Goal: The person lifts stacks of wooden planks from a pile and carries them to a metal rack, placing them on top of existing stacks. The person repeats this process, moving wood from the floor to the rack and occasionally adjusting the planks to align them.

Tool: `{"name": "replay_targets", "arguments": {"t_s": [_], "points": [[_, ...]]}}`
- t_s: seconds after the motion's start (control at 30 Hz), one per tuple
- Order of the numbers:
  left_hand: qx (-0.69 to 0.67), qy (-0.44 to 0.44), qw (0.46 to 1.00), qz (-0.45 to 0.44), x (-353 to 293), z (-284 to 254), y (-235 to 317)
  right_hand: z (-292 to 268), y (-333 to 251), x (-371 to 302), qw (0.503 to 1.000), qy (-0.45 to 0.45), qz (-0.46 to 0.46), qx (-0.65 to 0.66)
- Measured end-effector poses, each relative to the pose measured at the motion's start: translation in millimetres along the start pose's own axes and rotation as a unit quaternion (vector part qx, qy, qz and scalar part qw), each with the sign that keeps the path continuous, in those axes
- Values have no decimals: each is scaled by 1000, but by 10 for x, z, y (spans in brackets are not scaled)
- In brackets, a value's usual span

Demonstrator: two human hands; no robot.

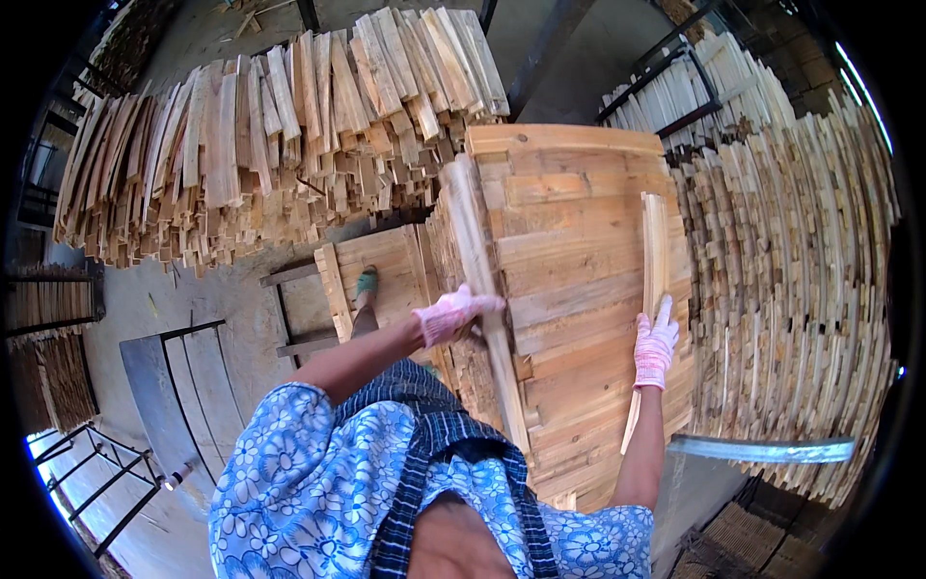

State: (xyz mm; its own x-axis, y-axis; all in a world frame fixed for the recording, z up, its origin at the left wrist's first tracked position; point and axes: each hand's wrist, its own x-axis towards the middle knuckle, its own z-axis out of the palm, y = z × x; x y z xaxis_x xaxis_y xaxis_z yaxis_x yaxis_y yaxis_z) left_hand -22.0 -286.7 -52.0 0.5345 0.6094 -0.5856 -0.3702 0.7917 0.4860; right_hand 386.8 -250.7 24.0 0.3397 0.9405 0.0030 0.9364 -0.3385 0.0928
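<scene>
Both my hands wear pink and white gloves. My left hand (455, 315) is closed on a long wooden slat (475, 241) along the left edge of a broad stack of boards (559, 256). That slat is smeared by motion and stands slightly tilted. Over the stack's right side, my right hand (655, 349) grips a few narrow wooden slats (655, 236), its fingers along their right side and the thumb at their left. The slats' lower ends stick out below the palm. The undersides of both grips are hidden.
A big pile of slats (289, 116) stands at the far left, and another tall pile (791, 280) on the right. A metal bar (762, 450) juts out at lower right. On the left are a wooden platform (391, 265) with a foot on it and a grey metal table (164, 405).
</scene>
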Motion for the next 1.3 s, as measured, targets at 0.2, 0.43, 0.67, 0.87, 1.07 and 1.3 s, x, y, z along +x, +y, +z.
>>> {"name": "replay_targets", "arguments": {"t_s": [0.2,0.43,0.67,0.87,1.07,1.3], "points": [[-31,80,996,33,116,-478,478,-299,-161,923,997,29,-63,46],[8,37,999,0,291,-291,861,-365,-442,1940,999,-24,-26,26],[16,88,996,-4,-229,204,867,-26,-535,2098,997,-41,-20,55],[68,48,997,-6,21,830,1168,-45,-497,2200,997,-59,-22,48],[127,98,984,-76,508,1015,1061,-435,-913,1720,996,3,-83,-21],[-7,-3,983,182,-64,170,202,-310,-1814,-392,970,-35,-232,65]]}}
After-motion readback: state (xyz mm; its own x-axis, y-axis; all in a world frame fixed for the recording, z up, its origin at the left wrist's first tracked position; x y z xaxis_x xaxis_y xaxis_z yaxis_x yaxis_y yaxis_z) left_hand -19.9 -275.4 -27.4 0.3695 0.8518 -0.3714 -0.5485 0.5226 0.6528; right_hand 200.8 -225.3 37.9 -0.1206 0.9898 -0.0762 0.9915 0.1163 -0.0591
